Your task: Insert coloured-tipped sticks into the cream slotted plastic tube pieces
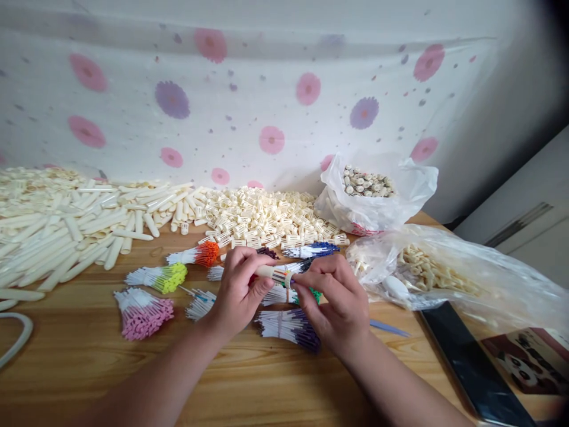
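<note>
Between my two hands is a cream multicolour pen point(274, 274) with coloured sliders in its slots. My left hand point(240, 283) is closed around its left part, thumb below. At the pen's right end, the fingers of my right hand point(335, 296) are pinched together; a bit of purple shows there, but what they grip is mostly hidden. Below the pen lies a bundle of purple-tipped refills point(284, 326). Partly hidden behind my hands are green-tipped refills point(280, 295), blue-tipped refills point(202, 303) and black-tipped refills point(288, 268).
Orange point(195, 255), yellow point(157, 276) and pink refill bundles point(144, 311) lie left. Behind are piled pen barrels point(89, 231) and slotted pen parts point(271, 216). To the right are a white bag point(377, 207), a clear bag point(444, 267), a black phone-like slab point(471, 362) and a panda-printed box point(528, 359).
</note>
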The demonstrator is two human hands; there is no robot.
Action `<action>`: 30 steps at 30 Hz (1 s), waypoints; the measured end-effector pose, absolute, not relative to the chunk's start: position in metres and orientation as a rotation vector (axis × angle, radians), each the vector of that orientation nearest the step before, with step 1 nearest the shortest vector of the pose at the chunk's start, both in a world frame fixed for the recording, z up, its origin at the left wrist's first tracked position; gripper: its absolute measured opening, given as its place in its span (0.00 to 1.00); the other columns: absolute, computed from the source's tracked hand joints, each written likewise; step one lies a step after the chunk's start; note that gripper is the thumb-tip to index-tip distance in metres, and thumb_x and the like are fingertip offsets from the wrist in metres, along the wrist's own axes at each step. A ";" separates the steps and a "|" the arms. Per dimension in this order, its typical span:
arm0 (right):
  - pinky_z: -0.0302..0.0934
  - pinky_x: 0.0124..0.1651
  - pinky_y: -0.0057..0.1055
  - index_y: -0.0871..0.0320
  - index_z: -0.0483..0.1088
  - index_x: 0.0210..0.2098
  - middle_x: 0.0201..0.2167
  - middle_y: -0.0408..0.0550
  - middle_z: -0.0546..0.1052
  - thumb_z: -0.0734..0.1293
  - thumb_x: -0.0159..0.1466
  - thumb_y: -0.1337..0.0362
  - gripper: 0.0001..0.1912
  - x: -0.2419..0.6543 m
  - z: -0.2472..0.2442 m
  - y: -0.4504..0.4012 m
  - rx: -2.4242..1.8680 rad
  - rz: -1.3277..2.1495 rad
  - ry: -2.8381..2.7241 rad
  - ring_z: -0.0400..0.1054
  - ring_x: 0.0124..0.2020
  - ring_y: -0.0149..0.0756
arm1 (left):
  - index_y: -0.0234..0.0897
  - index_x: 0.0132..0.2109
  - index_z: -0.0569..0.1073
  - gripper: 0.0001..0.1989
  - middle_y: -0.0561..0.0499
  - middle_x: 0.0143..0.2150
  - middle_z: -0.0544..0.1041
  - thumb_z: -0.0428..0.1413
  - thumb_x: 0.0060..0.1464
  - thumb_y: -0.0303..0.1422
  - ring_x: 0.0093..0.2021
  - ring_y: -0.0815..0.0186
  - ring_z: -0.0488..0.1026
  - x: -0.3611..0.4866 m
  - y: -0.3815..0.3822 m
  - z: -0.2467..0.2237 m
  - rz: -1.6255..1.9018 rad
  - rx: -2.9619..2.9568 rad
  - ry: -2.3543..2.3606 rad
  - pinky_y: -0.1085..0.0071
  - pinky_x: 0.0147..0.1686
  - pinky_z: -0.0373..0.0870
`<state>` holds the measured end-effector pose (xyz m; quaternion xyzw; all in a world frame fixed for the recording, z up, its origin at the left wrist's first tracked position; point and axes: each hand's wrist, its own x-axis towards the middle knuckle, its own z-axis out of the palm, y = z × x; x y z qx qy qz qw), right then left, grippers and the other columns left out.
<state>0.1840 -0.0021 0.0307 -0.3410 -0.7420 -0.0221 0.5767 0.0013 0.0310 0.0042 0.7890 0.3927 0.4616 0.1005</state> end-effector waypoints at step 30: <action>0.57 0.43 0.32 0.55 0.76 0.37 0.34 0.45 0.71 0.66 0.61 0.61 0.08 0.177 0.015 0.012 -0.859 1.068 -1.378 0.65 0.38 0.34 | 0.37 0.38 0.78 0.12 0.46 0.36 0.65 0.56 0.54 0.40 0.38 0.58 0.63 0.001 0.038 0.004 1.600 2.598 1.765 0.62 0.40 0.61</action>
